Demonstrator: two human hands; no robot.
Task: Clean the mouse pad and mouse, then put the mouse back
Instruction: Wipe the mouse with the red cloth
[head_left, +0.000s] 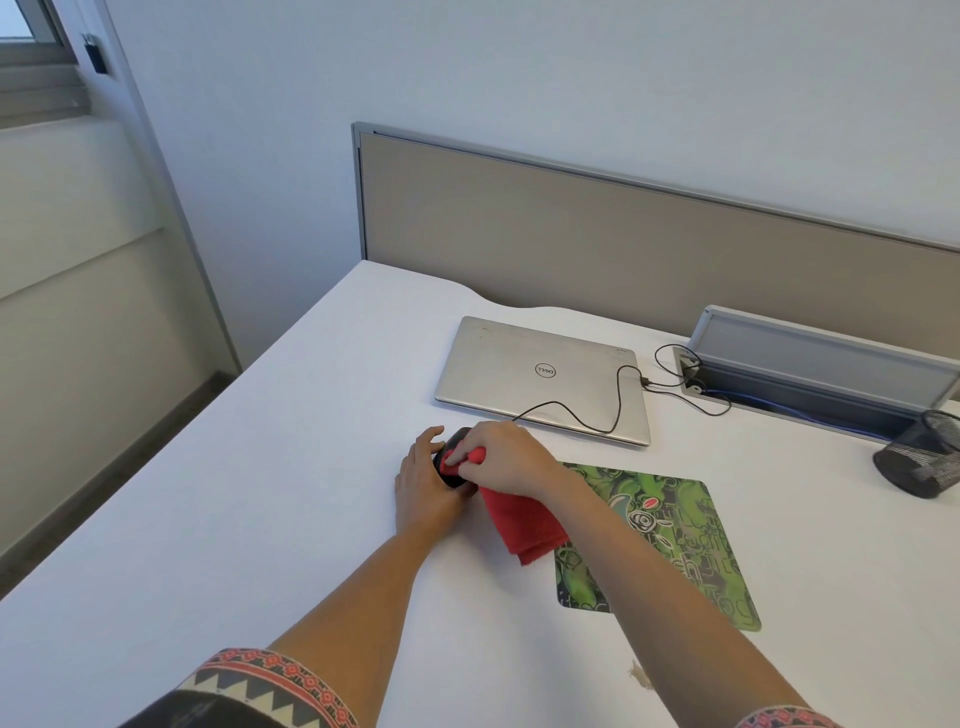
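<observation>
mouse (456, 483) sits on the table (260, 519) inside our left grip (426, 491), fingers curled round it; our right grip (506, 462) pinches a red cloth (522, 522) onto it, mouse pad (675, 545) just right.

Tally on desk (260, 493), 1 white top:
- 1 laptop (540, 374), closed, toward far edge
- 1 mouse (453, 442), black, mostly covered
- 1 mouse pad (675, 535), green print, toward near right
- 1 red cloth (524, 519)
- 1 mesh pen cup (922, 457), right edge
- 1 black cable (621, 395) across laptop lid; more loops near cable box, number unclear
- 1 cable box (826, 338), lid raised, far right corner
- 1 partition panel (571, 234), along far edge
- 2 hands: left hand (426, 488), right hand (511, 457)
- 2 patterned sleeves (260, 686)
</observation>
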